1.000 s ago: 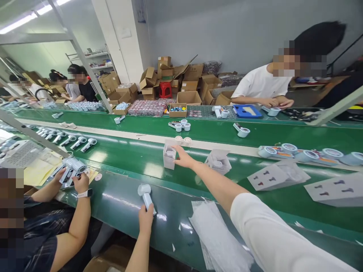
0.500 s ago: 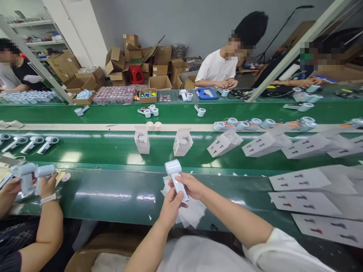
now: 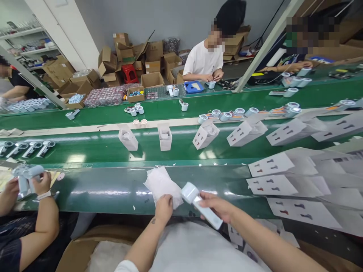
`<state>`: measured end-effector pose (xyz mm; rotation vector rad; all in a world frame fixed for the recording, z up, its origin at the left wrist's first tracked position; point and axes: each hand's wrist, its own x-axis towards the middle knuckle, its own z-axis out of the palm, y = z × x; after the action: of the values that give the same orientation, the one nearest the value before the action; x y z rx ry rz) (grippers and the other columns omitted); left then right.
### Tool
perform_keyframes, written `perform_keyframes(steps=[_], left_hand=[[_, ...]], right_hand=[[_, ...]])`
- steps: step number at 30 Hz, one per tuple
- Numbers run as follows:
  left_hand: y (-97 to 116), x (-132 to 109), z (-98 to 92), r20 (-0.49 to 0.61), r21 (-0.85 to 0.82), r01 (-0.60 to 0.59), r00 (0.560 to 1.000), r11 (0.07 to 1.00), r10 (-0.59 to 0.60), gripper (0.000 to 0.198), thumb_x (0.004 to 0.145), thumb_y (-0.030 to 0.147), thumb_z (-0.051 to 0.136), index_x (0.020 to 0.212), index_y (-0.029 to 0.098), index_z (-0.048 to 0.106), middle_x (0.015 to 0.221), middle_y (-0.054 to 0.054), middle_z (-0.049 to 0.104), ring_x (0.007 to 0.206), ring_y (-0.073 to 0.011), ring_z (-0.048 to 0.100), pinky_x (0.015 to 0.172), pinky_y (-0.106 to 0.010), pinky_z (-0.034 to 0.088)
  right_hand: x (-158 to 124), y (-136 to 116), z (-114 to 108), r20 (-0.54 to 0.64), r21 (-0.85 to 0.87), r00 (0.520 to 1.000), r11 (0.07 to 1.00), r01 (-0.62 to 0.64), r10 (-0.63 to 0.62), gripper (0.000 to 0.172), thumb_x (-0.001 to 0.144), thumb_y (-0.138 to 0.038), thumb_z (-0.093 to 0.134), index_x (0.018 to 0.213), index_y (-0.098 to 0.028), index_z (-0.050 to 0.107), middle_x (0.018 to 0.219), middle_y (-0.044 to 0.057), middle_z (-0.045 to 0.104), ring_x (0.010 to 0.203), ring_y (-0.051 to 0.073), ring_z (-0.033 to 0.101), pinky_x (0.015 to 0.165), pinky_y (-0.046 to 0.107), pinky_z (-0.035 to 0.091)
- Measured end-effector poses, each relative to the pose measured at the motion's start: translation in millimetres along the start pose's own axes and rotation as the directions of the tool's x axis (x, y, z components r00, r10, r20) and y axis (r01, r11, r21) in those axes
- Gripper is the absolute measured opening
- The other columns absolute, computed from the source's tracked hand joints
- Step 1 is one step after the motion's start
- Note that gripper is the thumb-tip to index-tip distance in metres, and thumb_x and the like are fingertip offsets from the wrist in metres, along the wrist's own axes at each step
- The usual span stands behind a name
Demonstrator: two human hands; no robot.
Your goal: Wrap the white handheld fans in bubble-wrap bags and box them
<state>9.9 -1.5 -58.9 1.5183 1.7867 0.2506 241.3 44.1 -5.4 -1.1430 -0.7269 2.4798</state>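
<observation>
Head view: the right hand (image 3: 216,207) holds a light blue gadget (image 3: 209,215) in its fingers. The left hand (image 3: 163,208) bends its fingers at white bags (image 3: 161,183); I can't tell if they pinch. Past them stand white boxes (image 3: 165,143).

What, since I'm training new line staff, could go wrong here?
The pale-blue device, tilted in the right hand alone at the near edge of the bench, might slip and fall.
The left hand is at loose white packaging; pieces could slide off together.
The open white boxes on the green belt might tip if bumped.
</observation>
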Motion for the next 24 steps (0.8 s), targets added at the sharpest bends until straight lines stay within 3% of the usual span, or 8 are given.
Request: perform_keyframes(steps=[4,8,11,14,16,19,22,24], left_hand=[[9.4,-10.0,-20.7,-0.012,-0.319,-0.073,0.997,0.945,0.073,0.026,0.087,0.023,0.043,0.089,0.018,0.069,0.09,-0.007,0.07,0.085,-0.0187,0.062,0.08,-0.029,0.045],[13.6,-13.7,-39.1,0.019,-0.833,0.04,0.999,0.552,-0.044,0.014,0.068,0.029,0.067,0.066,0.016,0.065,0.063,-0.001,0.062,0.063,-0.0136,0.054,0.067,-0.026,0.042],[18.0,-13.4,-48.9,0.01,-0.922,0.07,0.987,0.381,-0.158,0.024,0.061,0.035,0.071,0.066,0.016,0.058,0.061,0.002,0.055,0.059,-0.0112,0.05,0.065,-0.025,0.04],[24.1,-17.8,-52.3,0.007,-0.95,0.037,0.995,0.311,-0.097,0.028,0.062,0.038,0.07,0.068,0.016,0.053,0.065,0.002,0.051,0.063,-0.0113,0.048,0.065,-0.025,0.039],[24.1,-22.5,-52.1,0.0,-0.934,-0.006,1.0,0.357,0.016,0.028,0.066,0.038,0.07,0.072,0.016,0.053,0.067,0.003,0.049,0.065,-0.0106,0.045,0.065,-0.024,0.036],[15.6,-25.9,-52.1,0.064,-0.836,-0.037,0.984,0.547,0.164,0.026,0.071,0.035,0.069,0.084,0.017,0.055,0.07,0.005,0.048,0.067,-0.0101,0.042,0.065,-0.023,0.034],[8.9,-22.9,-52.9,0.115,-0.704,-0.035,0.98,0.71,0.163,0.015,0.074,0.028,0.063,0.082,0.017,0.055,0.068,0.005,0.049,0.065,-0.0106,0.043,0.065,-0.024,0.034],[12.1,-20.7,-52.8,0.003,-0.587,-0.108,0.991,0.803,0.135,0.006,0.076,0.022,0.056,0.074,0.017,0.055,0.068,0.003,0.05,0.067,-0.0124,0.046,0.068,-0.026,0.036]], right_hand=[[10.0,11.1,12.6,0.116,-0.025,0.989,0.995,-0.092,0.094,0.07,0.051,-0.024,0.082,0.112,-0.025,0.05,0.084,-0.001,0.06,0.075,0.019,0.063,0.054,0.028,0.054],[19.4,-5.1,24.8,0.145,-0.097,0.982,0.989,-0.111,0.125,0.065,0.051,-0.022,0.08,0.11,-0.025,0.054,0.089,0.0,0.06,0.077,0.018,0.062,0.058,0.029,0.056],[19.6,-14.9,29.1,0.112,-0.175,0.987,0.98,-0.09,0.111,0.049,0.053,-0.023,0.079,0.098,-0.022,0.061,0.102,0.003,0.06,0.08,0.018,0.062,0.059,0.03,0.056],[16.3,-16.7,32.0,0.053,-0.183,0.995,0.98,-0.073,0.084,0.047,0.053,-0.024,0.078,0.097,-0.02,0.061,0.109,0.004,0.059,0.076,0.017,0.062,0.058,0.031,0.057],[13.9,-14.6,34.1,0.018,-0.167,0.998,0.984,-0.059,0.063,0.049,0.053,-0.026,0.077,0.098,-0.019,0.06,0.107,0.005,0.059,0.071,0.016,0.062,0.058,0.032,0.056],[11.0,-8.5,37.5,-0.019,-0.146,1.0,0.989,-0.013,0.011,0.052,0.054,-0.026,0.076,0.103,-0.02,0.057,0.113,0.006,0.057,0.071,0.016,0.062,0.059,0.033,0.056],[9.4,-0.2,42.5,-0.054,-0.152,0.999,0.988,-0.005,-0.003,0.059,0.058,-0.024,0.074,0.114,-0.024,0.054,0.115,0.005,0.057,0.071,0.015,0.061,0.058,0.032,0.055],[9.4,5.6,47.4,-0.104,-0.148,0.994,0.988,-0.035,0.02,0.062,0.061,-0.022,0.071,0.12,-0.026,0.051,0.109,0.003,0.059,0.067,0.013,0.059,0.056,0.029,0.053]])
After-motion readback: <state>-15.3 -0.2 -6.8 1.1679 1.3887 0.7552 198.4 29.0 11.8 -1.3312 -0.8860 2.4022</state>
